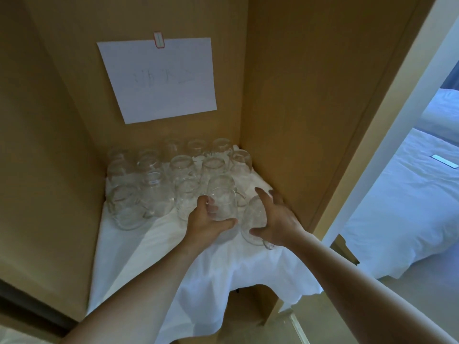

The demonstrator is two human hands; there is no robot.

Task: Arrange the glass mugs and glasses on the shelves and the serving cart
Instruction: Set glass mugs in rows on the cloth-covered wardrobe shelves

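Several clear glass mugs (183,167) stand upside down in rows on a white cloth (154,244) that covers a wooden shelf. My left hand (206,223) grips one upside-down mug (222,202) at the front of the group, thumb on its right side. My right hand (275,217) is wrapped round another mug (253,219) next to the shelf's right wall, fingers spread over its far side, thumb on the near side. That mug's handle (269,244) sticks out under my wrist.
Wooden walls close the shelf on the left (49,170), back and right (298,120). A white paper sheet (161,80) is taped to the back panel. The cloth hangs over the front edge. A white bed (407,194) lies to the right, past the cabinet.
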